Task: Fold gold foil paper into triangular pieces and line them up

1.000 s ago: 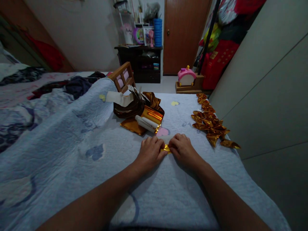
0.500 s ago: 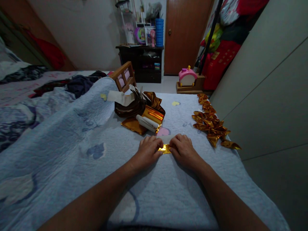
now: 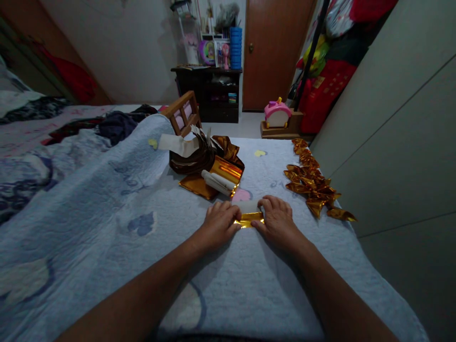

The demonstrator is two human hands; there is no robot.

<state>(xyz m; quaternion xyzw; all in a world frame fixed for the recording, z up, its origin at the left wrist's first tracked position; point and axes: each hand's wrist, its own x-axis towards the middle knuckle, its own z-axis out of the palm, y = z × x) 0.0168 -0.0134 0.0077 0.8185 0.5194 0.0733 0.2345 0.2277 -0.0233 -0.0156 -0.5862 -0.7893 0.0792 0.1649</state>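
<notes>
A folded gold foil paper [image 3: 250, 218] with a white upper face lies flat on the light blue quilt [image 3: 142, 228] in front of me. My left hand [image 3: 221, 222] presses down on its left end with curled fingers. My right hand [image 3: 278, 220] holds down its right end, fingers bent over the edge. Between the two hands a gold strip of the paper shows.
A pile of gold sheets with white rolled papers [image 3: 213, 178] lies beyond my hands, beside a dark basket [image 3: 190, 159]. Several folded gold pieces [image 3: 313, 183] lie along the quilt's right edge, close to the wall [image 3: 392, 118]. Clothes [image 3: 114, 126] lie far left.
My right hand has slid to the right along the paper, so more of the gold strip shows between the hands. The left hand has stayed put.
</notes>
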